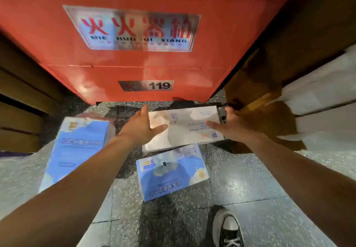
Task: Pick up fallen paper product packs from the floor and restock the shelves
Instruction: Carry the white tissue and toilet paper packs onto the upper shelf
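Three paper packs lie on the speckled floor. A white pack (185, 129) lies farthest from me, just in front of a red cabinet. My left hand (143, 126) reaches to its left end with fingers spread, and my right hand (231, 125) reaches to its right end, fingers straight. Neither hand grips it. A blue pack with a koala picture (171, 173) lies nearer me, below the white one. A larger blue pack (77, 150) lies to the left, partly under my left forearm.
The red fire-extinguisher cabinet (138, 54) marked 119 stands straight ahead. Brown shelving (21, 100) flanks the left. Brown shelving (289, 54) with white packs (323, 96) flanks the right. My black-and-white sneaker (229, 229) is on the floor at the bottom.
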